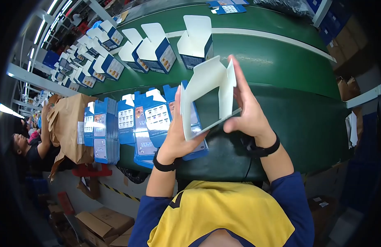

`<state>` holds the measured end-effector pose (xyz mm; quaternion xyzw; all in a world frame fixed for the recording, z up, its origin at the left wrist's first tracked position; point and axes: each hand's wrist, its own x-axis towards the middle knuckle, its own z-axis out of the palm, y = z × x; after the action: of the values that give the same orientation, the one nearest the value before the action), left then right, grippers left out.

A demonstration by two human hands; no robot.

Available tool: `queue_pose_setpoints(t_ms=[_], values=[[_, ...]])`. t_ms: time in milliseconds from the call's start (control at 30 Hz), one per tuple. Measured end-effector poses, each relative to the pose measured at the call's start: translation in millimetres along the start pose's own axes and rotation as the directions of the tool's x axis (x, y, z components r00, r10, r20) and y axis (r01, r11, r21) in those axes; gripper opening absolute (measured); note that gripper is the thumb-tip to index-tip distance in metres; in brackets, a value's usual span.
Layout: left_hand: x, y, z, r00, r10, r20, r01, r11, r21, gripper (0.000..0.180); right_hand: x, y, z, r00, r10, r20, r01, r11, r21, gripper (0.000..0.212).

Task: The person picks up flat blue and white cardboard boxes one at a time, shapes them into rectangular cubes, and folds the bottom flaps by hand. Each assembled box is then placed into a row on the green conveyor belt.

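Note:
Between my two hands is a cardboard carton (203, 80), squared into a sleeve. Its inside is white, and the green surface shows through its open middle. My left hand (174, 138) grips the left side and lower corner. On the right side, my right hand (249, 111) holds it with the fingers along the outer wall and the thumb at the lower edge. Just left of my left hand lie overlapping flat blue cartons (156, 117), partly hidden by that hand. Farther left stands a neat stack of flat blue cartons (105, 136).
On the green conveyor (264, 57) beyond stand open-topped boxes (159, 51), with several more trailing off to the far left. A brown paper bag (73, 123) is at the left, near another person (38, 146). Cardboard boxes (104, 222) lie low at left.

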<state>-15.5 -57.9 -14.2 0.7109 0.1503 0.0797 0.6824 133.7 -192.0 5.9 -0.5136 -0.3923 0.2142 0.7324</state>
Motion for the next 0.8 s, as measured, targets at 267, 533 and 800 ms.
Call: queue_pose_setpoints(t_ms=[267,533,800], values=[[3.8,-32.8,-23.0,0.9,0.436,0.016,-0.396,0.8,0.45,0.114,1.7,-37.4,-5.6,0.949,0.179,0.261,-0.241,0.943,0.229,0.103],[22.1,-3.0,12.9,0.606,0.795,0.042,-0.69,0.498,0.525,0.087,-0.6,-13.9,2.9,1.0,0.005,-0.019,-0.003,0.992,0.128,0.085],[16.1,21.4,8.6,0.712,0.702,0.025,-0.606,0.595,0.528,0.047,2.9,-6.2,-5.4,0.99,0.016,0.144,-0.038,0.989,0.146,0.074]])
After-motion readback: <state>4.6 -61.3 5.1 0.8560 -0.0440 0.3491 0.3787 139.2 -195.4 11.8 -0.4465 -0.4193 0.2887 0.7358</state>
